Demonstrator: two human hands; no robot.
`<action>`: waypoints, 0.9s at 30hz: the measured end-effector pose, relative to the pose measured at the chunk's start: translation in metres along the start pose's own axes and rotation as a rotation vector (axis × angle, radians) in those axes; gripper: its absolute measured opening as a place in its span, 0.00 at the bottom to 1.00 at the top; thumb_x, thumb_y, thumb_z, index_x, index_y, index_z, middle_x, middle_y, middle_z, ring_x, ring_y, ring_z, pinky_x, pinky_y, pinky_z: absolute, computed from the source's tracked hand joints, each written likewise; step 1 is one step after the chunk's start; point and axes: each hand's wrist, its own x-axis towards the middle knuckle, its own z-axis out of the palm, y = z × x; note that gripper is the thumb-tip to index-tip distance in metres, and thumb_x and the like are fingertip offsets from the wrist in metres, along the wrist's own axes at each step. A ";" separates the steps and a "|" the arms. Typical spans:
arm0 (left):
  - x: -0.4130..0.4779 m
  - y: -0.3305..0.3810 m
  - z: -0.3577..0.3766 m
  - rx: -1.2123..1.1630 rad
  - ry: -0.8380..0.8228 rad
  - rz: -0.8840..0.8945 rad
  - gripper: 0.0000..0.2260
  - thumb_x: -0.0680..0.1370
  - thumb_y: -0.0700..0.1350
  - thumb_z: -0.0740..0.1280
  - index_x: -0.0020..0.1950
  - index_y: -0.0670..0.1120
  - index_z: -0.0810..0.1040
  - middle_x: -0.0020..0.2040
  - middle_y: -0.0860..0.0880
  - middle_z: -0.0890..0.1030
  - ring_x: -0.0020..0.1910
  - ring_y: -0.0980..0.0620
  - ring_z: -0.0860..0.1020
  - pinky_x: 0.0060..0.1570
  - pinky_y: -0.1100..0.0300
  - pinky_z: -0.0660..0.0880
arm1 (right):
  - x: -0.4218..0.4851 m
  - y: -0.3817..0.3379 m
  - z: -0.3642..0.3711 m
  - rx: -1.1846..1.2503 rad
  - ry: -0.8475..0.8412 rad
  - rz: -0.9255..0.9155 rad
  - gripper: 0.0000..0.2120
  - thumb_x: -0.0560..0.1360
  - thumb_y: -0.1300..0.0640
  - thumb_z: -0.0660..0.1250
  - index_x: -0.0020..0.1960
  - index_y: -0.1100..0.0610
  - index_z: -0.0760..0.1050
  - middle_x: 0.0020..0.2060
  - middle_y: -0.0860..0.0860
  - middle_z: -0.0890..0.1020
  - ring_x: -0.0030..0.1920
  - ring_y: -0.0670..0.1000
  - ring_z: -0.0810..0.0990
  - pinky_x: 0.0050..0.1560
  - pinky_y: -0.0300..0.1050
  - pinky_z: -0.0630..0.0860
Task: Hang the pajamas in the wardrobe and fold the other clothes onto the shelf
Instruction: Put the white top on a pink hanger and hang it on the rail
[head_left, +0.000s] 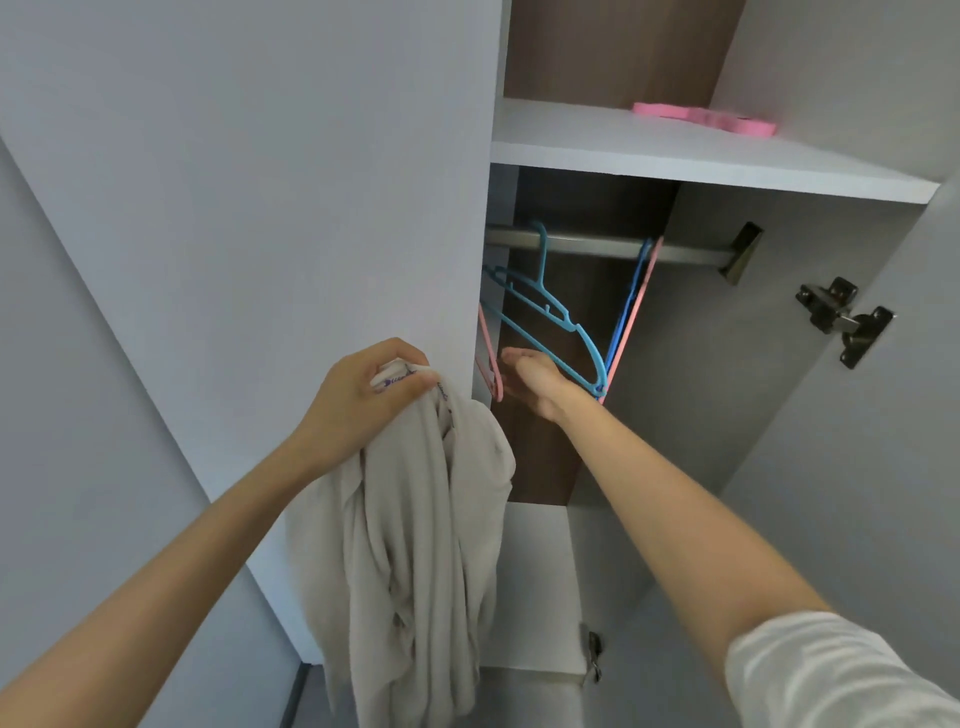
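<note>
My left hand (363, 395) grips a cream-white garment (415, 545) by its collar, in front of the shut wardrobe door; the cloth hangs down in loose folds. My right hand (530, 382) reaches into the open wardrobe with its fingers extended, right beside a pink hanger (491, 358) at the left and just under a blue hanger (545, 322) that hangs tilted from the metal rail (597, 243). Whether the fingers touch the pink hanger I cannot tell. Two more hangers, one blue (631, 306) and one pink (641, 312), hang edge-on further right on the rail.
A white shelf (701, 156) runs above the rail, with a folded pink item (706, 118) on it. The shut white door (260, 234) stands at the left. The open right door (909, 415) carries a metal hinge (844, 325). A lower white panel (535, 582) lies below the hanging space.
</note>
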 end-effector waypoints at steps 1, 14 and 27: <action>0.005 -0.001 0.002 -0.001 0.002 -0.011 0.03 0.76 0.47 0.69 0.43 0.50 0.78 0.42 0.57 0.80 0.41 0.60 0.76 0.41 0.73 0.68 | 0.009 -0.003 0.000 0.120 -0.034 0.061 0.16 0.81 0.60 0.58 0.67 0.61 0.70 0.49 0.54 0.79 0.54 0.54 0.78 0.62 0.47 0.74; 0.021 0.006 0.013 0.017 -0.013 -0.006 0.02 0.76 0.46 0.68 0.43 0.50 0.79 0.43 0.57 0.81 0.43 0.61 0.77 0.43 0.73 0.69 | 0.037 -0.026 -0.003 0.187 -0.184 0.080 0.09 0.82 0.59 0.57 0.50 0.58 0.76 0.32 0.50 0.74 0.33 0.47 0.74 0.42 0.39 0.73; 0.006 0.009 0.008 -0.022 -0.014 -0.003 0.02 0.76 0.45 0.68 0.43 0.48 0.79 0.42 0.57 0.80 0.42 0.61 0.76 0.42 0.74 0.69 | 0.004 -0.023 -0.007 -0.024 0.035 -0.165 0.11 0.81 0.61 0.50 0.47 0.55 0.70 0.27 0.49 0.64 0.24 0.45 0.60 0.24 0.36 0.63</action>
